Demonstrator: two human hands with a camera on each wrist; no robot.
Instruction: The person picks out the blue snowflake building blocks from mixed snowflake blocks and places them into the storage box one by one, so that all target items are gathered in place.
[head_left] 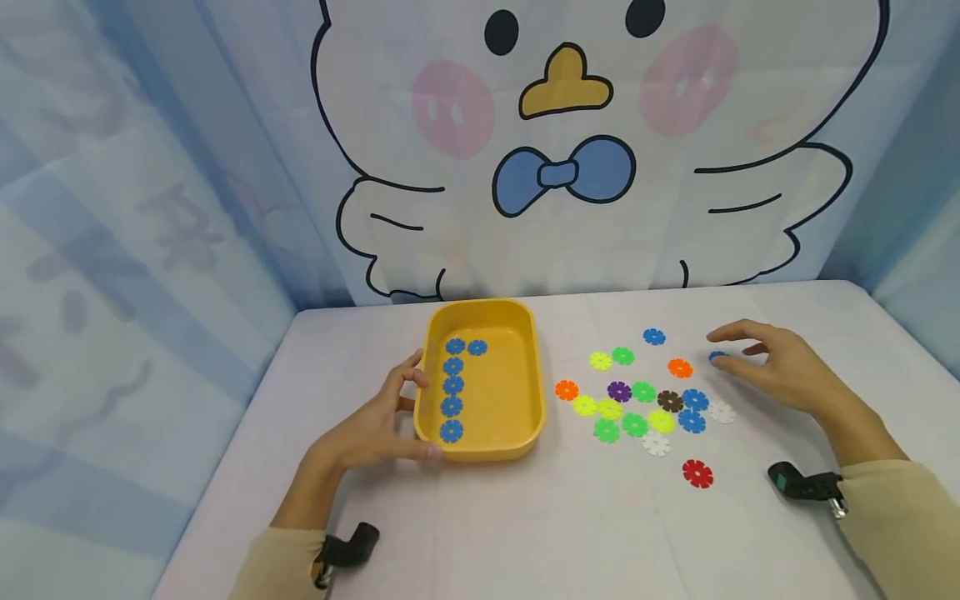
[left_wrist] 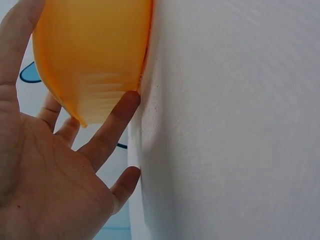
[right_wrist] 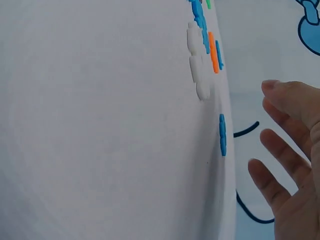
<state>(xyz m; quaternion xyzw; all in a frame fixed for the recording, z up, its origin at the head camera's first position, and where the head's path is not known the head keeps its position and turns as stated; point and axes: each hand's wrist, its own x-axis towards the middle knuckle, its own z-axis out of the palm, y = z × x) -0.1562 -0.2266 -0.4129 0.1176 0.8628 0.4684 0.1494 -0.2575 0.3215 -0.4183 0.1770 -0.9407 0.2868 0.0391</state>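
Note:
A yellow plastic tray [head_left: 491, 452] stands on the table, with several blue snowflake discs [head_left: 452, 385] lying in it. Most of these form a column along the left side, with one more beside the top one. My left hand [head_left: 378, 425] holds the tray's left side, thumb at the near corner and fingers along the wall; the left wrist view shows its fingertips against the tray. My right hand [head_left: 787, 367] hovers over a blue snowflake disc [right_wrist: 223, 135] on the table. Its thumb and fingers are spread apart, with nothing between them.
Loose snowflake discs in several colours lie right of the tray, among them a purple one [head_left: 619, 392], a brown one [head_left: 671, 401] and a red one [head_left: 698, 473] nearest the front. A patterned curtain [head_left: 570, 250] hangs behind the white table [head_left: 570, 525].

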